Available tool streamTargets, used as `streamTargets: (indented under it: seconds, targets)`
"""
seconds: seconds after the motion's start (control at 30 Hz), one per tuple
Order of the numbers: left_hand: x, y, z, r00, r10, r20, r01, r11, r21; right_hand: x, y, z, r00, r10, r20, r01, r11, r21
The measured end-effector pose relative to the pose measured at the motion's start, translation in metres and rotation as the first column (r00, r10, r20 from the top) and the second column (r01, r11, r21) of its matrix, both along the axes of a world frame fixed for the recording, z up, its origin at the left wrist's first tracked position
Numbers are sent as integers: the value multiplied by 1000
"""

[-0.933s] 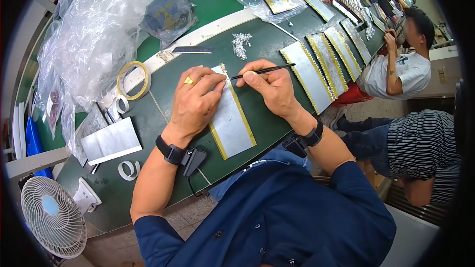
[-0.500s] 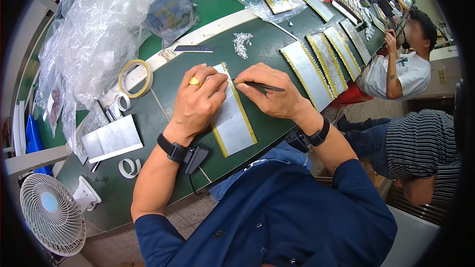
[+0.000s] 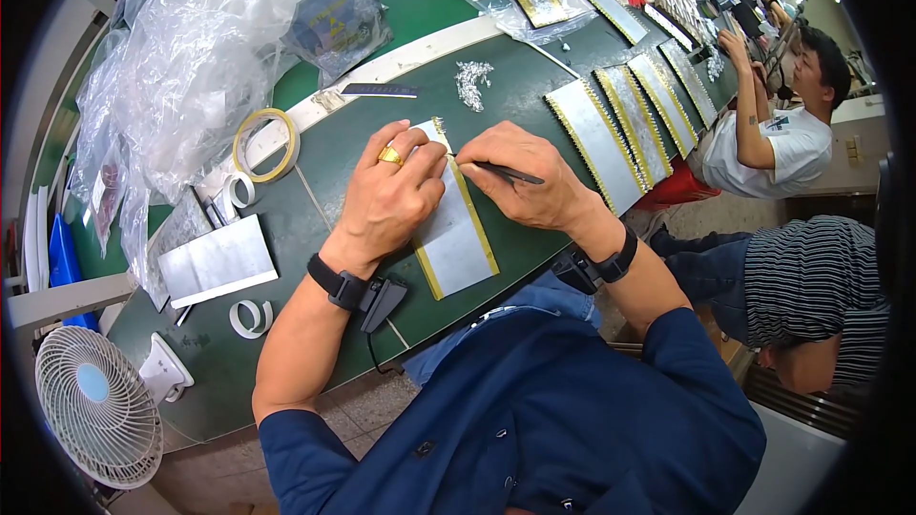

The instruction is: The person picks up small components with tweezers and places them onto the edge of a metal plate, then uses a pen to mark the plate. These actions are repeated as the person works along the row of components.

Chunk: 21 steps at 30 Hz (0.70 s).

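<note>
A flat grey metal plate (image 3: 456,257) with yellow tape along its edges lies on the green bench in front of me. My left hand (image 3: 389,193) rests over its left upper part, fingers curled and pressed down on it. Small silvery pieces stand along the plate's far right edge, near both hands' fingertips. In my right hand (image 3: 530,176) I pinch dark tweezers (image 3: 512,172), their tip at the taped right edge. The exact spot under the fingertips is hidden. Beyond the plate lies a small heap of silvery pieces (image 3: 470,84).
To the right lie several similar plates (image 3: 596,138) with toothed edges. On the left are a tape roll (image 3: 267,145), a blank metal sheet (image 3: 219,262), clear plastic bags (image 3: 200,57) and a white fan (image 3: 100,405). A co-worker (image 3: 787,124) sits at the far right.
Both hands stay at nearly the same spot on the plate, with the tweezers still at its edge. The whole view has shifted slightly. The co-worker's raised hand has moved toward the bench.
</note>
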State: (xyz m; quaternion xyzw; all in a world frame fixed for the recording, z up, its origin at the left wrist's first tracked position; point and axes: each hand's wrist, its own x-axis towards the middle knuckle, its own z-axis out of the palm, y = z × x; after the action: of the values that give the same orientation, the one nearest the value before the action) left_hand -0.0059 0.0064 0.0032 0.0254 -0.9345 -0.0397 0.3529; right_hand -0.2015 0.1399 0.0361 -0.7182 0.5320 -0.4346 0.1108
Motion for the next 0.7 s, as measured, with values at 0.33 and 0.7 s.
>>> streamTargets:
  seconds: [0.33,0.7]
  targets:
    - [0,1,2,997,77,21,-79,993,83,-28,-7,-25,949,-190,250,104,942,320]
    - [2,-4,1,995,77,68,-81,995,63,-34,-21,-18,965,-120,234,27,932,362]
